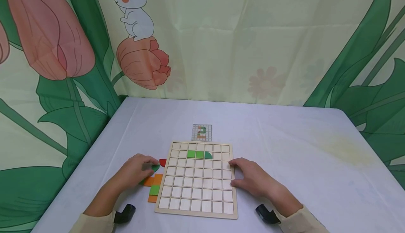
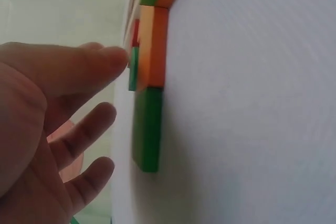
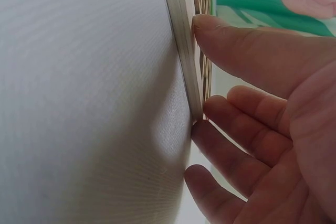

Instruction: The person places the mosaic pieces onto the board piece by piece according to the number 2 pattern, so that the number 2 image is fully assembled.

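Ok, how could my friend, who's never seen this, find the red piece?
On the white table, find the wooden grid board. Look beside its left edge, towards the top, near the left hand. The red piece is there: the only red one among loose green pieces and orange pieces.

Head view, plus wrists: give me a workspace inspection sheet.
Surface: white-covered table, yellowish patch at right.
Job's things: gridded board, two green squares and a rounded green piece in its second row from the far edge; loose pieces along its left side; pattern card beyond.
Clutter: nothing seen.
Grippers: left hand at the loose pieces, grip unclear; right hand touching the board's right edge.
Cables: nothing seen.
Surroundings: backdrop printed with tulips.
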A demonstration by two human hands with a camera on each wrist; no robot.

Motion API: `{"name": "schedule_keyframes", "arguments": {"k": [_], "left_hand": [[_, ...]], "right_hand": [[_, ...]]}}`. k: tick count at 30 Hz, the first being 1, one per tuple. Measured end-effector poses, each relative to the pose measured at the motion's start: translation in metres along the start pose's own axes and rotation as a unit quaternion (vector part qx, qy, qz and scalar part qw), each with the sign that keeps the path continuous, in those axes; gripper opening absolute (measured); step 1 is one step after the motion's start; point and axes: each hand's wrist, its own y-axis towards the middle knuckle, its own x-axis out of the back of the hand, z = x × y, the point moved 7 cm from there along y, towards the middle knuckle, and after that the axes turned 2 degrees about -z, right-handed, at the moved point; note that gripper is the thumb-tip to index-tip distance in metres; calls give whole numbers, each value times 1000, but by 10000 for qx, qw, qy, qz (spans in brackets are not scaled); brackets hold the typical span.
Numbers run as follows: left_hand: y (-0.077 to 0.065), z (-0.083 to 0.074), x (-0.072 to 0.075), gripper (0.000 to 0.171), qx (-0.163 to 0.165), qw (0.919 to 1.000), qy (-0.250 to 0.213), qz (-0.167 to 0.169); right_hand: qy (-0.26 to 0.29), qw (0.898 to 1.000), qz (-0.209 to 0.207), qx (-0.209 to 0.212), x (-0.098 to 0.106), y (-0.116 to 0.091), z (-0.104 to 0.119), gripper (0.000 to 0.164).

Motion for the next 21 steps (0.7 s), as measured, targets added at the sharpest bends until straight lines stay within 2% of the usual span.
{"name": "schedule_keyframes", "arguments": {"k": [6,10,15,21], "left_hand": [[-2,-6,-1,18,-155,9989,-334,279],[-3,-7,-5,21,-246,9978,-473,405],[-3,-4,-9,31,-191,9980,-482,356],[-1,-3,-7,32,-230,9988,-394,191]], "right_hand": [[-1,10000,-9,37,0,0,0,57],[18,10000,6,3,-1,0,0,57],[21,10000,4,27,-1,0,-1,56],[-9,10000,2,-4,0,0,0,57]]}}
